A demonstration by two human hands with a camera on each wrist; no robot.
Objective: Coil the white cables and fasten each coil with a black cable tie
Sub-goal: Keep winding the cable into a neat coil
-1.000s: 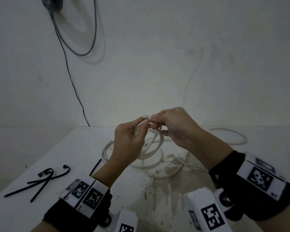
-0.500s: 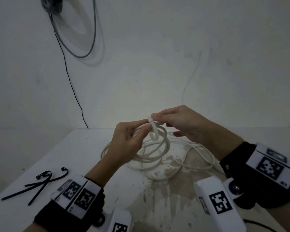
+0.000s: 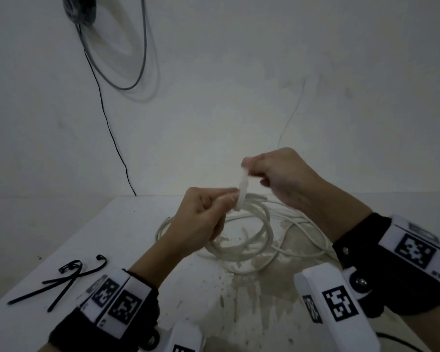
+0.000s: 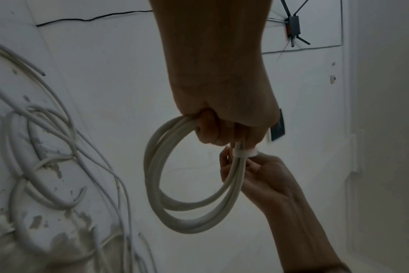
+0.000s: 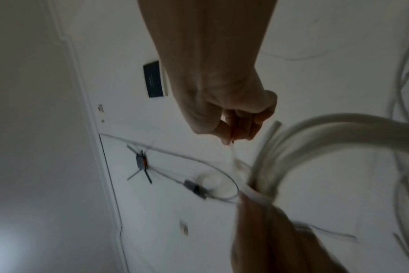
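The left hand (image 3: 198, 224) holds a small coil of thick white cable (image 4: 187, 184) up above the white, stained surface (image 3: 127, 224) — fingers curled round the gathered loops, its grip closed on them. The right hand (image 3: 282, 179) sits just above and beside it, thumb and fingertips pinching a pale strap (image 3: 242, 191) that wraps the coil where the left hand holds it; its colour reads whitish in this dim light. Beneath the hands, more loose white cable (image 3: 241, 252) lies in loops on the surface. Well off to the left lie several black cable ties (image 3: 61, 280) — crossed over one another.
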